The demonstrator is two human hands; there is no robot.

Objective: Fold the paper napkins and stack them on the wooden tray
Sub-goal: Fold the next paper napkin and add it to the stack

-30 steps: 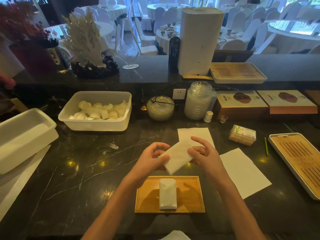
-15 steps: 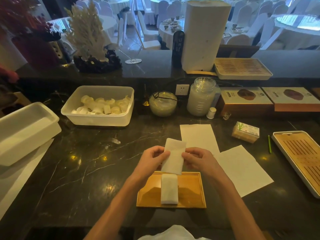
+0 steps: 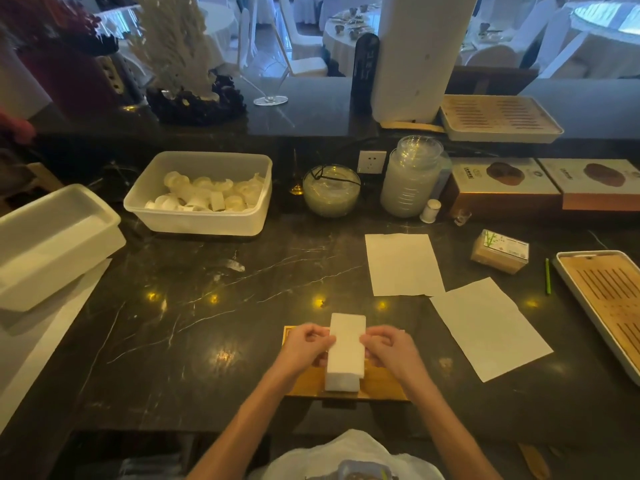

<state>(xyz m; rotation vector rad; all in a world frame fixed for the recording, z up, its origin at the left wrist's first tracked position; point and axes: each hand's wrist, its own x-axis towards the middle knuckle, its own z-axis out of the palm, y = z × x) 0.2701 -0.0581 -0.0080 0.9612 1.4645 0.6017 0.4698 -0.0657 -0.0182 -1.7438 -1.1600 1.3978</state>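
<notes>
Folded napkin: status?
Left hand and right hand both pinch folded napkin over wooden tray. Two flat napkins wait. Nothing blocking.

Folded napkin (image 3: 346,351) lies on wooden tray (image 3: 304,386); two flat napkins (image 3: 401,265) behind-right.

The two hands and the folded napkin (image 3: 346,344) cover most of the wooden tray (image 3: 304,388), and it is not clear if a second napkin lies under the held one. The slatted tray (image 3: 602,306) at the right is cut by the picture's edge. The print on the small packet (image 3: 500,251) is too small to read.
</notes>
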